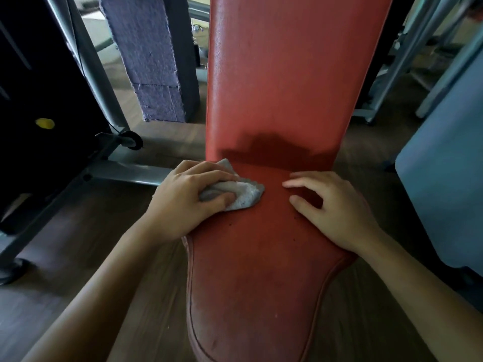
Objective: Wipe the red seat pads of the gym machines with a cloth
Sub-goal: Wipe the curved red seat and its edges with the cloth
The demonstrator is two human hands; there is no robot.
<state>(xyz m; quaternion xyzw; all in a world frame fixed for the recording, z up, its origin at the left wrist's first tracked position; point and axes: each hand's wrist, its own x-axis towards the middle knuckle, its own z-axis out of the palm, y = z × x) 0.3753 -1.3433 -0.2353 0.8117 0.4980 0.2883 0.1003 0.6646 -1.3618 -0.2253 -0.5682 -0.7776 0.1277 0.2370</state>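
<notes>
A red seat pad (261, 270) fills the middle of the view, with a red back pad (282, 74) rising behind it. My left hand (188, 199) grips a crumpled grey-white cloth (245, 193) and holds it against the rear left part of the seat pad, close to the seam with the back pad. My right hand (337, 207) rests on the right side of the seat pad, its fingers spread and slightly bent, holding nothing. A dark shadow lies across the foot of the back pad.
A grey metal machine frame (104, 82) with a black panel and a yellow knob (45, 123) stands to the left. A purple-grey padded block (154, 61) is behind it. A blue-grey pad (449, 178) sits at the right edge. More metal frames (407, 56) stand at the back right on the wooden floor (78, 257).
</notes>
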